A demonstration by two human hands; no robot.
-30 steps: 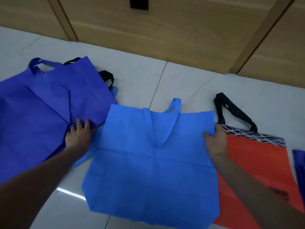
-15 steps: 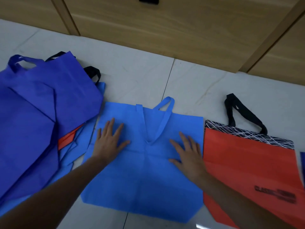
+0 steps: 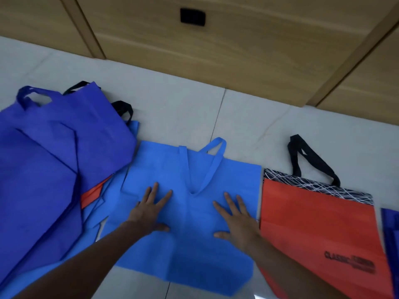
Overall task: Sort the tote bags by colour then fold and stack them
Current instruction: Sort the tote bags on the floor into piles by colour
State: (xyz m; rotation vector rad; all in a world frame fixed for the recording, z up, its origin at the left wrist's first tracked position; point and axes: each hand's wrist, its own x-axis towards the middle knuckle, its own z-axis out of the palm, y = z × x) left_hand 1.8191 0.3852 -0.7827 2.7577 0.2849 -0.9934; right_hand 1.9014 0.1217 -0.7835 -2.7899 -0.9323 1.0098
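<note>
A light blue tote bag (image 3: pixel 190 251) lies flat on the pale tiled floor (image 3: pixel 181 117), handles pointing away from me. My left hand (image 3: pixel 149 209) presses flat on its left half with fingers spread. My right hand (image 3: pixel 236 221) lies flat on its right half, fingers straight. To the left sits a heap of dark blue tote bags (image 3: pixel 49 160), with a red bag's edge (image 3: pixel 91 194) and more light blue fabric peeking from under it. On the right lies a red tote bag (image 3: pixel 313 229) with a black patterned top band and black handles.
A wooden cabinet front (image 3: pixel 216 46) with a small black handle (image 3: pixel 192 16) runs along the far side of the floor. A strip of another dark blue bag (image 3: pixel 390 244) shows at the right edge.
Both hands left the light blue bag's top corners and came to rest flat on its middle. The bag now lies left of the red bag instead of overlapping it.
</note>
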